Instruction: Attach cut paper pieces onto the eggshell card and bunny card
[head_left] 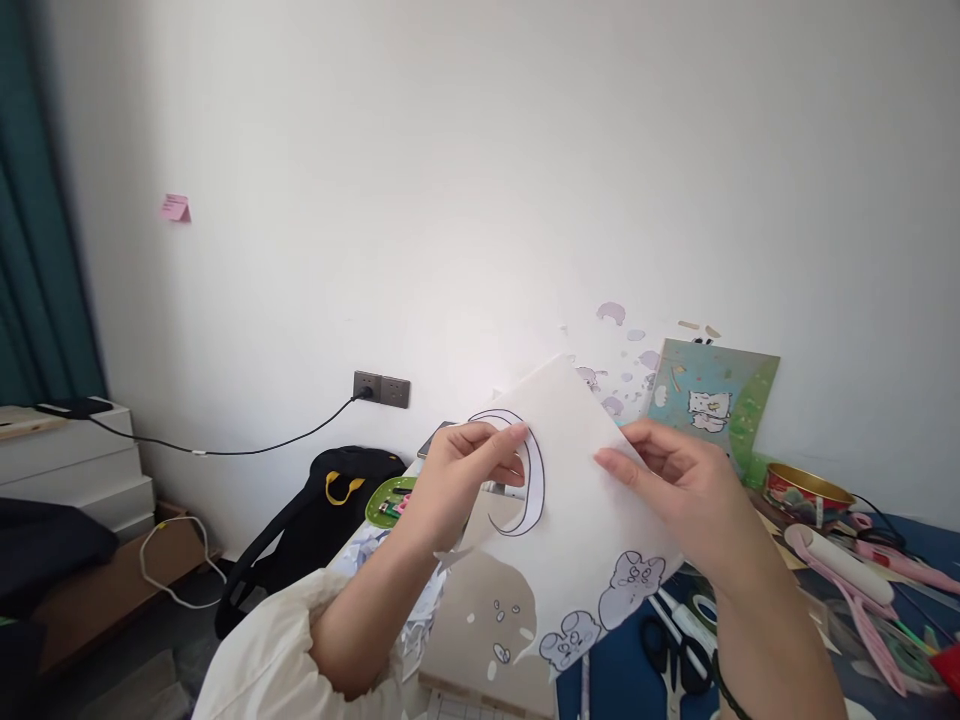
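A white paper sheet (581,480) with printed outlines is held up in the air by both hands. My left hand (484,465) pinches its left part at a dark-outlined crescent shape (534,485). My right hand (667,475) grips the right edge between thumb and fingers. Two cartoon animal figures (570,640) are drawn near the lower edge, and the sheet's left side has a cut-out opening. Behind and below it lies a beige piece (469,620) with small white shapes on it.
Black-handled scissors (675,660) lie on the blue table surface at the lower right. A round red tin (808,492), pink tools (855,600) and a green picture card (712,400) stand beyond my right hand. Left are a green tray (388,503) and black backpack (322,510).
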